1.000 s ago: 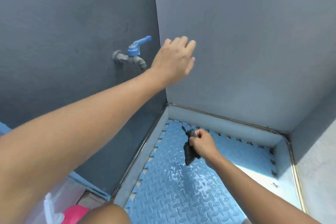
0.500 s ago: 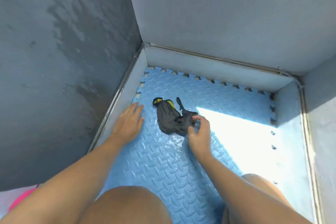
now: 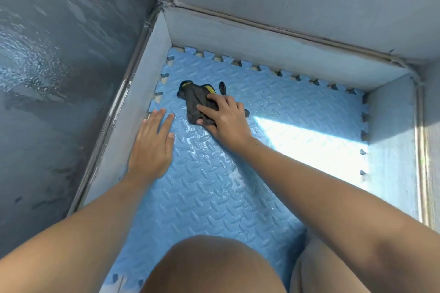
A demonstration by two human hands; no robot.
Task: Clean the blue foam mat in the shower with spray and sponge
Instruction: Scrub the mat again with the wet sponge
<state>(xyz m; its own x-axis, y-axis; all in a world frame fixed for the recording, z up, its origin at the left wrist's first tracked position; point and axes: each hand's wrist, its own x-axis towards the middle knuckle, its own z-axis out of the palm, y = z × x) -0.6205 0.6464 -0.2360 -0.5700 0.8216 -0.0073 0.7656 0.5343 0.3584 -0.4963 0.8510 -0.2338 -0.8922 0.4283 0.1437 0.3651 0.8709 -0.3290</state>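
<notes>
The mat [image 3: 214,185] lies on the shower floor, filling it wall to wall, with its jigsaw edge showing along the far and right sides. Its ridged surface shines wet in the middle. The person kneels over it, one bare knee [image 3: 209,266] low in view. The right hand [image 3: 228,121] rests on a dark cloth [image 3: 194,100] with yellow trim, perhaps a glove, though it is too crumpled to tell. That cloth sits on the mat near the far left corner. The fingers [image 3: 204,109] are released and spread, pressing flat on the cloth, with the thumb at its near edge. The left hand [image 3: 150,147] lies palm down on the mat just beside the left edge, fingers straight and together, holding nothing and apart from the cloth. A bright patch of sun [image 3: 309,140] falls across the mat's right side. The grey left wall [image 3: 59,78] is streaked with water.
</notes>
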